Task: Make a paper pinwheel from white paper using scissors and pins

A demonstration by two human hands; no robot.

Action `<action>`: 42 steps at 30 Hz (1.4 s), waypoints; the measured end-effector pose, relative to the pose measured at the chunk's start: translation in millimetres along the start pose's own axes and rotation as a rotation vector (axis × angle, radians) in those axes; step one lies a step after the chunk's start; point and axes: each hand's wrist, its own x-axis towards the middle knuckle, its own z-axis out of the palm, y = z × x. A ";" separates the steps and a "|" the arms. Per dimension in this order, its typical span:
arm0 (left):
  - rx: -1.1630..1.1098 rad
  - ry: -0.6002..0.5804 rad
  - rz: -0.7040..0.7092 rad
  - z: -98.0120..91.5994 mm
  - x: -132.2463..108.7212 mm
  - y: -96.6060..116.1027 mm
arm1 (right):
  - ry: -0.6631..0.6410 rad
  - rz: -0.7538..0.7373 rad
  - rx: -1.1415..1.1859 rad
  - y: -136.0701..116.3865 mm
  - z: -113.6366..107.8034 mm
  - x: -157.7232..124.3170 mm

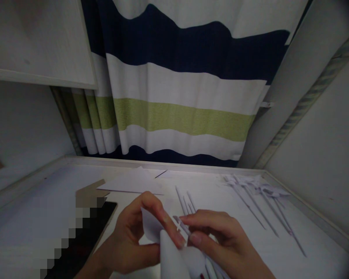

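Note:
My left hand is closed on a curled piece of white paper, with the thumb on one side and the fingers on the other. The paper bends into rounded flaps like a pinwheel head. Close by on the right, my right hand pinches a thin rolled paper stick between thumb and forefinger. A small white split tip shows by the stick's end, near my left fingertips. Most of the stick's length is hidden by my hand and the paper.
Several white paper pinwheels on sticks lie at the right of the white table. Loose paper sticks lie behind my hands. White sheets, a brown cardboard piece and a dark, partly pixelated flat object are at left. A striped curtain hangs behind.

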 end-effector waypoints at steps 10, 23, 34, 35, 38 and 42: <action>0.023 0.012 -0.011 -1.3 -0.5 1.3 | -0.005 -0.018 -0.027 2.1 -1.0 -0.4; 0.009 0.001 -0.051 -2.1 -0.1 1.8 | -0.036 -0.011 0.034 4.4 0.8 -2.6; 0.043 -0.018 -0.088 -7.8 0.4 3.4 | -0.072 -0.100 -0.036 3.8 -2.4 -1.0; 0.070 -0.013 -0.077 -8.0 1.5 3.6 | -0.072 -0.097 -0.042 3.0 -2.5 -0.6; 0.160 0.027 -0.020 -8.5 6.4 4.8 | -0.088 -0.088 -0.038 1.2 -2.5 1.7; 0.220 0.047 0.022 -9.2 12.7 7.0 | -0.085 -0.106 -0.010 0.2 -2.1 5.7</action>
